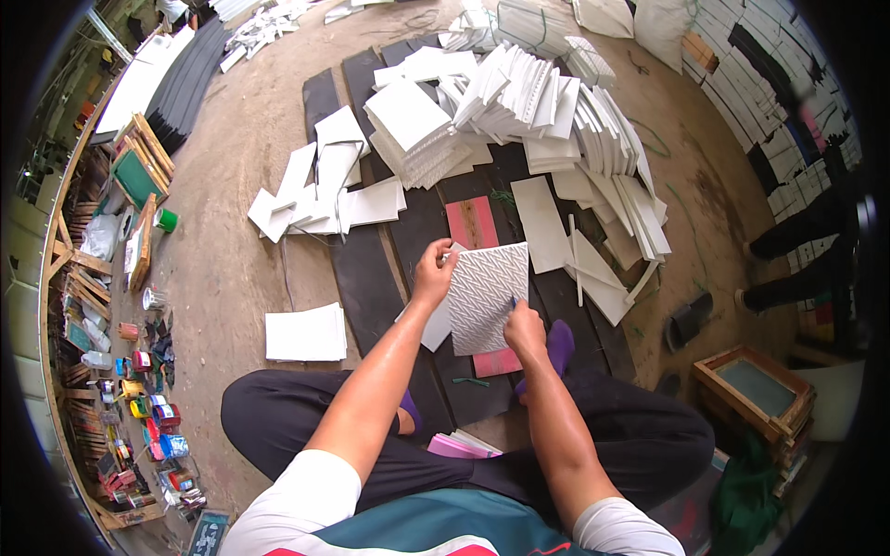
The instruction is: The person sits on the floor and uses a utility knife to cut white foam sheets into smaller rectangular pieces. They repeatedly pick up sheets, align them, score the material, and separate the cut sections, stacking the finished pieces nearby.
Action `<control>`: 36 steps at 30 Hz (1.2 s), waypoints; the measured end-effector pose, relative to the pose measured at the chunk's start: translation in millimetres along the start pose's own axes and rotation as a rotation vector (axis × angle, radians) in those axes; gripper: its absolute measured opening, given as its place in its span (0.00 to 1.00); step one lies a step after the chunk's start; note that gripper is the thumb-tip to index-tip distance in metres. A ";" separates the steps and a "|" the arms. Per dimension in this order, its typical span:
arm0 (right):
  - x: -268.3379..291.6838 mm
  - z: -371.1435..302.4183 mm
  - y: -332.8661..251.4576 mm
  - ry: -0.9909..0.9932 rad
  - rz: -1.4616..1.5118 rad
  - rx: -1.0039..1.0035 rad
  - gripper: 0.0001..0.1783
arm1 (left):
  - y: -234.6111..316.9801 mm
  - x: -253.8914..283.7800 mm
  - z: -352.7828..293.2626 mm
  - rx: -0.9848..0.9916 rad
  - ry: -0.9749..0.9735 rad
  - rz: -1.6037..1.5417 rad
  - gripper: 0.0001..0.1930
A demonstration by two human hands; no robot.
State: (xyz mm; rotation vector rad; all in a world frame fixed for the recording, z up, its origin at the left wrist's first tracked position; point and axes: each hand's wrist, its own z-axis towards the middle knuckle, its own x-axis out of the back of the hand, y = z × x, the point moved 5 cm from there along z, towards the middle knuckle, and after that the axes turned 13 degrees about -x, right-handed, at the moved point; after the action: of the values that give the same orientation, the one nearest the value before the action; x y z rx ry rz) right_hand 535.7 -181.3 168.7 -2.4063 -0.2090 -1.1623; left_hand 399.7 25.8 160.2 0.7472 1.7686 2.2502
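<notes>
Panel (484,295) pinched in left grip (434,272), eleven o'clock; blue tool (514,301) clasped in right grip (526,327), four; seemingly unfinished, twelve-o'clock pile's (508,90) progress unclear

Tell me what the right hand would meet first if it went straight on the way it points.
The embossed white panel, whose patterned face lies just ahead of the right hand and the thin blue tool it grips. Depth is unclear here, so hand and panel may already touch.
</notes>
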 end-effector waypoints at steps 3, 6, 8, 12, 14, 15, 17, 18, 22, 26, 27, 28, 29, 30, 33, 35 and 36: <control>2.5 -7.3 5.5 -0.005 0.080 -0.057 0.17 | -94.1 8.4 -41.7 -0.078 -0.063 0.532 0.36; -1.0 9.1 26.9 -0.022 0.043 -0.074 0.18 | -80.8 -15.2 -79.2 0.115 -0.439 1.002 0.52; -1.9 11.3 17.6 -0.043 0.017 -0.030 0.18 | -90.8 -13.1 -85.0 0.202 -0.496 1.013 0.61; -19.7 21.2 -2.5 -0.042 0.068 0.000 0.20 | -80.7 10.5 -79.8 0.335 -0.424 0.984 0.64; -25.5 26.7 -11.1 -0.032 0.074 0.026 0.21 | -75.9 27.5 -72.5 0.390 -0.357 0.993 0.63; -27.6 29.7 -16.5 -0.026 0.078 0.041 0.21 | -77.2 37.5 -68.0 0.361 -0.273 1.051 0.62; -34.3 39.4 -25.1 -0.011 0.057 0.060 0.20 | -80.6 52.8 -62.2 0.299 -0.106 1.163 0.61; -38.7 44.5 -29.3 -0.005 0.044 0.071 0.19 | -74.5 53.5 -57.7 0.139 -0.003 1.158 0.56; -47.6 63.0 -41.9 -0.004 -0.008 0.066 0.16 | -49.3 -17.0 -43.5 0.017 -0.343 1.016 0.40; -32.3 62.5 -52.8 -0.043 -0.139 0.068 0.15 | -64.4 -82.7 -52.6 0.049 -0.481 0.941 0.35; -29.6 66.5 -46.9 -0.054 -0.166 0.043 0.15 | -67.2 -90.7 -52.8 0.070 -0.520 0.936 0.34; -28.8 70.5 -41.8 -0.061 -0.184 0.032 0.15 | -70.2 -97.4 -52.8 0.091 -0.560 0.932 0.34; -28.4 74.0 -36.7 -0.069 -0.203 0.021 0.16 | -73.1 -103.1 -53.4 0.111 -0.599 0.927 0.34; -28.5 76.2 -32.1 -0.079 -0.221 0.010 0.16 | -77.1 -104.8 -54.6 0.077 -0.586 0.942 0.34; -37.4 83.0 -28.5 -0.082 -0.231 -0.031 0.17 | -85.0 -111.4 -61.8 0.043 -0.538 0.966 0.34; -39.4 80.3 -29.9 -0.111 -0.191 -0.029 0.17 | -87.7 -114.0 -68.2 0.053 -0.547 0.962 0.34; -31.2 72.8 -38.6 -0.131 -0.161 -0.027 0.17 | -85.5 -114.1 -69.3 0.046 -0.546 0.956 0.34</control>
State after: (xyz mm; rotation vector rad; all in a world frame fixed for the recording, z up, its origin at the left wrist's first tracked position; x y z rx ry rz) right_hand 554.6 -111.6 118.3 -2.5303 -0.4383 -1.0815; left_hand 449.7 -60.1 36.7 2.3222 1.3120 2.0696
